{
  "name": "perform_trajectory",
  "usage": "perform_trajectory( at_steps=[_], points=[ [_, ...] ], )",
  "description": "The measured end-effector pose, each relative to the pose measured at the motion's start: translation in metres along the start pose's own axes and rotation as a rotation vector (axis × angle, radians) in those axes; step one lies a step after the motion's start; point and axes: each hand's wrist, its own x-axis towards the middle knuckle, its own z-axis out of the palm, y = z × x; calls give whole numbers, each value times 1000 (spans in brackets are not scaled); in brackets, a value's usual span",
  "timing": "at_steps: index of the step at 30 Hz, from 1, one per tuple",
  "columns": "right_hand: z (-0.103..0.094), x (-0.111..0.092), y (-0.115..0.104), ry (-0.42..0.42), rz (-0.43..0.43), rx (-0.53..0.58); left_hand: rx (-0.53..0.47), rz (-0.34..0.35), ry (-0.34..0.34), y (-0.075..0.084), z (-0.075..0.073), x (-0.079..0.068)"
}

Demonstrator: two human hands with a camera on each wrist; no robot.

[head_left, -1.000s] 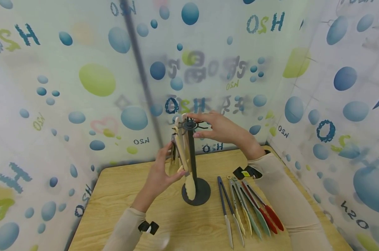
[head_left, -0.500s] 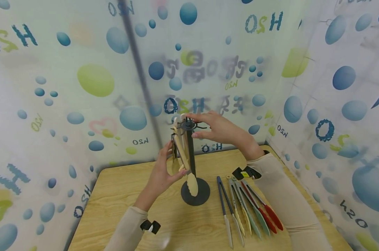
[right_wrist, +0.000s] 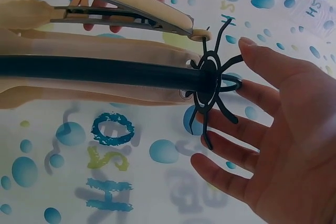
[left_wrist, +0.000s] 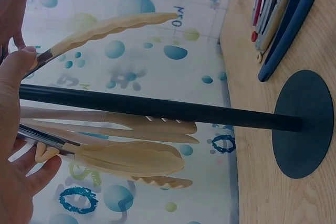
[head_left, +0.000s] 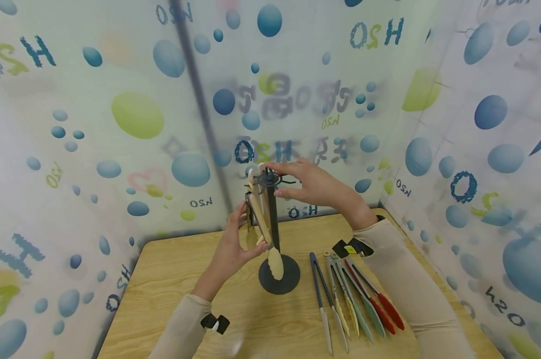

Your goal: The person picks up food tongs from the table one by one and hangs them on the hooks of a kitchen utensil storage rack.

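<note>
My left hand (head_left: 227,252) grips a pair of cream-headed tongs (head_left: 276,265) beside a black utensil stand (head_left: 290,279), thumb on one arm and fingers at the other. In the left wrist view the tongs' two heads spread to either side of the post. The loop at their top (right_wrist: 200,35) sits at one of the stand's hooks in the right wrist view. My right hand (head_left: 317,184) holds the hook ring at the stand's top, thumb and fingertips among the curved hooks. Pale, cream-coloured utensils (left_wrist: 149,124) hang behind the post, partly hidden by it.
On the wooden table (head_left: 163,294), right of the stand, lie blue-handled tongs (head_left: 319,286), cream tongs (head_left: 335,294), green tongs (head_left: 373,314) and red tongs (head_left: 389,311), side by side. My right sleeve passes close to them. A patterned curtain (head_left: 140,114) encloses the table's back and sides.
The tongs' near head has swung slightly right and up, over the stand's base. Both hands have kept nearly the same places and holds.
</note>
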Motion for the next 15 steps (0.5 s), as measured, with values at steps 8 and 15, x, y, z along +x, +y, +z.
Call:
perform_trajectory(
  at_steps=[8,15],
  points=[
    [0,1,1,-1,7,6,-26,9,-2,-1,0,1],
    [0,1,1,2,13,15,-13,5,1,0,0,2]
  ],
)
